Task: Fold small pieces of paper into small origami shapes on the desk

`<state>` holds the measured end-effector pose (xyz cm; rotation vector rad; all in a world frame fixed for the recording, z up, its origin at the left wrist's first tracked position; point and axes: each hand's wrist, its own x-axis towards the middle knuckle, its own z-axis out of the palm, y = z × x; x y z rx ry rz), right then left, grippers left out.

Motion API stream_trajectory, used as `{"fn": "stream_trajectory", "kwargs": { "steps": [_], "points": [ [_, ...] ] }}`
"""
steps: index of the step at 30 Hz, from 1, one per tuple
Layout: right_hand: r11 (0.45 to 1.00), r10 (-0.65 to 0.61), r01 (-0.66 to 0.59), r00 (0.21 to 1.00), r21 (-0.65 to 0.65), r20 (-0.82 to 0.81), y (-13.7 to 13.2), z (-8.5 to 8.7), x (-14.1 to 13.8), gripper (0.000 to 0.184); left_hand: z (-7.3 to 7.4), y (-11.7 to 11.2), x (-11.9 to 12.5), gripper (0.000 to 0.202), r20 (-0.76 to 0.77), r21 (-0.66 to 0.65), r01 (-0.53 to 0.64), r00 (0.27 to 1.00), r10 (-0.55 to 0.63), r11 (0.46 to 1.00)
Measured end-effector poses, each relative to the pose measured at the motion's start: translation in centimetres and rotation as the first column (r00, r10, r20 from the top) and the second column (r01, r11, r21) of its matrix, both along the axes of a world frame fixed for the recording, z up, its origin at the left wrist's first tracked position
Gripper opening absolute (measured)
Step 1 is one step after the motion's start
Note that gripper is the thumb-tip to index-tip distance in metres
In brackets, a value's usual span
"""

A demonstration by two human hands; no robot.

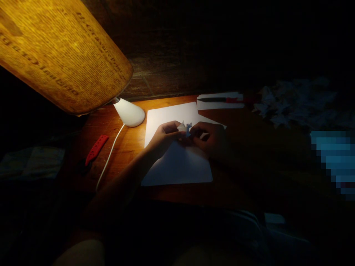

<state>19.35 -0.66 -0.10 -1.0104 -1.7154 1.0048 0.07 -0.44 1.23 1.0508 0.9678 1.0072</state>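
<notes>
Both hands meet over a white sheet of paper (177, 166) lying on a wooden table (130, 144). My left hand (163, 137) and my right hand (209, 138) are closed in pinches on a small folded piece of white and blue paper (186, 128) held between them, just above the sheet. The scene is dark apart from the lamp light.
A white lamp base (129, 112) with a cord stands left of the sheet under a large yellow printed shade (61, 55). A red strip-like tool (95, 149) lies at the left. A pen on paper (220, 100) lies behind. Crumpled paper scraps (296, 101) sit at the right.
</notes>
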Motion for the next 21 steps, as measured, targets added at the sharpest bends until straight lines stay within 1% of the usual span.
{"fn": "stream_trajectory", "kwargs": {
  "steps": [2, 6, 10, 15, 18, 21],
  "points": [
    [0.999, -0.015, 0.014, 0.999, 0.038, 0.034, 0.05, 0.02, 0.06, 0.010, 0.11, 0.01, 0.05, 0.023, 0.004, -0.002, -0.002, 1.000, 0.002, 1.000],
    [0.989, -0.062, 0.040, 0.987, 0.144, 0.150, 0.00, 0.21, 0.19, 0.022, 0.29, -0.01, 0.06, 0.025, -0.015, -0.004, 0.010, 1.000, -0.010, 1.000],
    [0.979, -0.108, 0.068, 0.973, 0.193, 0.204, -0.09, 0.16, 0.16, 0.022, 0.22, 0.01, 0.02, 0.026, -0.020, 0.003, 0.016, 1.000, -0.016, 1.000],
    [0.977, -0.153, 0.108, 0.957, 0.186, 0.247, -0.03, -0.05, 0.14, 0.020, -0.07, -0.04, -0.01, 0.025, -0.057, 0.013, 0.015, 0.998, -0.014, 1.000],
    [0.982, -0.145, 0.107, 0.957, 0.158, 0.250, -0.20, 0.24, 0.12, 0.017, -0.09, -0.06, -0.07, 0.025, -0.099, 0.038, -0.005, 0.995, 0.009, 0.999],
    [0.987, -0.122, 0.086, 0.948, 0.134, 0.294, -0.47, 0.79, 0.03, 0.017, 0.11, -0.06, -0.12, 0.029, -0.114, 0.032, 0.012, 0.993, -0.008, 0.999]
  ]
}}
